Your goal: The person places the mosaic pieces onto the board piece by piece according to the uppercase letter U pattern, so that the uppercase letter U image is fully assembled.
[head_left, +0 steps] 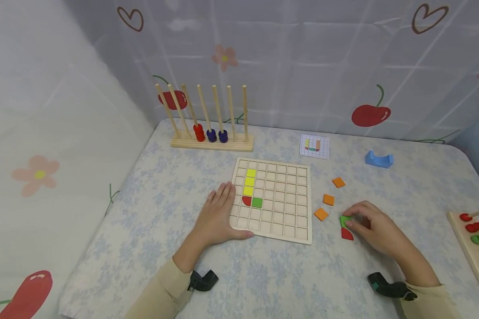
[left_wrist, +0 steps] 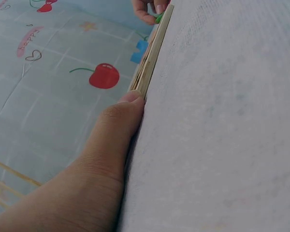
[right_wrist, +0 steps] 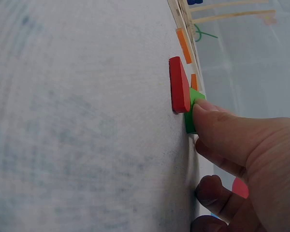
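Observation:
A wooden grid board (head_left: 279, 201) lies mid-table. In its left part stand a column of yellow square tiles (head_left: 249, 181), with a red quarter-round tile (head_left: 246, 201) and a green square tile (head_left: 257, 203) below. My left hand (head_left: 217, 217) rests along the board's left edge, fingers straight, thumb at the lower left corner. To the right of the board, my right hand (head_left: 377, 226) pinches another green square tile (right_wrist: 190, 123) between thumb and index finger, at the table surface. Just in front of that tile lies a loose red quarter-round tile (right_wrist: 179, 86).
Orange square tiles (head_left: 329, 200) lie between board and right hand. Behind are a pattern card (head_left: 314, 146), a blue curved block (head_left: 379, 159) and a peg rack (head_left: 212, 142) with red and blue beads. A second bead rack (head_left: 471, 252) stands at the right edge.

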### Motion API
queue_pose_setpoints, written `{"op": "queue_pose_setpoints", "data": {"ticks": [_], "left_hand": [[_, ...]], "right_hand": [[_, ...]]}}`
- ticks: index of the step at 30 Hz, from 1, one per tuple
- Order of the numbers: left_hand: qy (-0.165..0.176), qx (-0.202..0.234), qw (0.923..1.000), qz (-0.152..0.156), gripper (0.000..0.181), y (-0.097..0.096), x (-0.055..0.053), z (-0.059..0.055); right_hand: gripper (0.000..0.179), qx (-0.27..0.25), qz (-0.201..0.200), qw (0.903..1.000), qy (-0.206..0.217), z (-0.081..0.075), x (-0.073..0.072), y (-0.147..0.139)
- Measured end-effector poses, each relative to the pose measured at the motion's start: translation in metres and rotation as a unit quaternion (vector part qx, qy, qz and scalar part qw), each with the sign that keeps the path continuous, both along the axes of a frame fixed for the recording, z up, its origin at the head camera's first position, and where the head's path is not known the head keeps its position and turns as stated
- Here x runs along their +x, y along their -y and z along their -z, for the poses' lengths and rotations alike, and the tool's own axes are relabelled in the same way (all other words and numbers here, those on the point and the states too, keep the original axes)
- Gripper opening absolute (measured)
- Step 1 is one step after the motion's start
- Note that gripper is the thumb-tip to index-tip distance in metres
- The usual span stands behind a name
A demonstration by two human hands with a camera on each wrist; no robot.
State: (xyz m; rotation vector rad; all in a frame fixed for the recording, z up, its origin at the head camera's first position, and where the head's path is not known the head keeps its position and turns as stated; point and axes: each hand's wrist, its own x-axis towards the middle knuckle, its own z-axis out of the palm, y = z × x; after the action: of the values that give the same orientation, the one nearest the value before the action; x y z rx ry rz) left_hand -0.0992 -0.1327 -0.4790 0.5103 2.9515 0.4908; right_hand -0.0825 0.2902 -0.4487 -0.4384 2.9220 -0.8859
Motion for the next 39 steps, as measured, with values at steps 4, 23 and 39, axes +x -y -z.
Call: {"op": "queue_pose_setpoints", "data": {"ticks": [4,23,39], "left_hand": [[0.0,-0.002,1.0,0.0,0.14,0.0,-0.001,0.0],[-0.003,-0.007,1.0,0.0,0.141,0.0,-0.001,0.0],[0.004,-0.005,1.0,0.0,0.14,-0.001,0.001,-0.001]], "right_hand": [[0.016,-0.003,0.016,0.9999,0.007,-0.002,-0.001,0.001],[0.013,-0.079,0.027,0.9963,0.019,-0.012,-0.023,0.069],[0.011,-0.121,-0.005,0.9911,0.055,-0.009,-0.038,0.159]]}}
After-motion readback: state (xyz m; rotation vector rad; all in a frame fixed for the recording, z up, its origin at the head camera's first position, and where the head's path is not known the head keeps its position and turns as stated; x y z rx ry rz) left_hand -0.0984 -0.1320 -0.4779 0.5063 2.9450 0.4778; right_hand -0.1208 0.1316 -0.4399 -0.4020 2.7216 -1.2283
